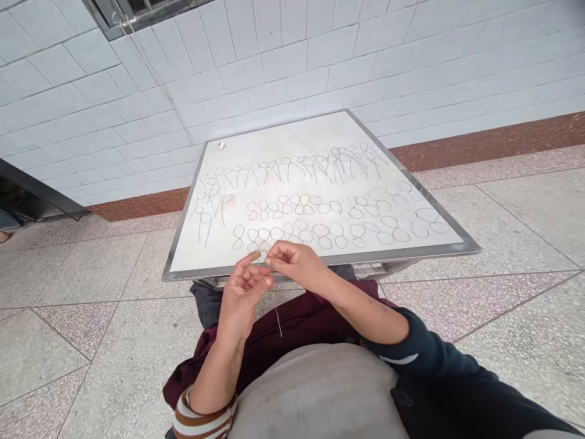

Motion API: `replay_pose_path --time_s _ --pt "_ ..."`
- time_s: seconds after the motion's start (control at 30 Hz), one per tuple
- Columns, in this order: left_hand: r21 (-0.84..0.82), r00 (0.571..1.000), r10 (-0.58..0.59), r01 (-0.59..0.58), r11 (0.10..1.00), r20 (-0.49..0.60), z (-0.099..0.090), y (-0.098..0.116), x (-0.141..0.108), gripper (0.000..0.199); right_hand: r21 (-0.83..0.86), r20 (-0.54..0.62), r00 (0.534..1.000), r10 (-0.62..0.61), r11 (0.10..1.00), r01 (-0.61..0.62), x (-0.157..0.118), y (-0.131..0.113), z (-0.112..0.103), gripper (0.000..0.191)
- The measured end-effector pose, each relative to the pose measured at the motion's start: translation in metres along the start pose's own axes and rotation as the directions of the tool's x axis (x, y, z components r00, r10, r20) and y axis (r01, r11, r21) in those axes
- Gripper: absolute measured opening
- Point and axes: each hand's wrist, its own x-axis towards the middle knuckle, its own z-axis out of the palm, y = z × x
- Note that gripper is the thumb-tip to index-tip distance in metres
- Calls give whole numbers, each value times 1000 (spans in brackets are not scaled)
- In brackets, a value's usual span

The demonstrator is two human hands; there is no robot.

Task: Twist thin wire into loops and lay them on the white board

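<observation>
Near the front edge of a white table (pixel 292 189), my left hand (pixel 244 286) pinches a thin wire (pixel 278 317), whose straight end hangs down below the fingers. My right hand (pixel 292 259) holds the upper part of the same wire, its fingertips close to those of the left. The wire's shape between the fingers is partly hidden. Behind my hands lie several figure-eight wire pieces (pixel 321 235). Farther back is a row of looped wires with two loose legs (pixel 244 174).
A small white and red item (pixel 222 146) sits at the table's back left corner. The table has a metal rim (pixel 411 251). Behind it stands a white tiled wall (pixel 283 67). My lap is just below the front edge.
</observation>
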Motion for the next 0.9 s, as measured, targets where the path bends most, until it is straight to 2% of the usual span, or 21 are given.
replay_pose_path --time_s 0.23,0.5,0.7,0.8,0.9 --pt "13 998 17 -16 1000 -61 3 -3 1 45 -49 -46 999 1 999 -3 -2 -3 5 13" --pt "104 998 15 -10 995 -53 0 4 -1 43 -43 -17 999 -50 998 49 -3 -3 8 12" --pt "133 994 68 -55 990 -90 -5 -2 6 43 16 17 991 -134 991 133 -4 -2 10 12" --pt "53 984 76 -68 996 -162 -6 -4 9 46 66 11 997 -80 995 79 -6 4 12 17" --pt "-26 970 82 -90 996 -229 -7 -5 10 48 96 98 995 -4 995 -5 -9 14 21 22"
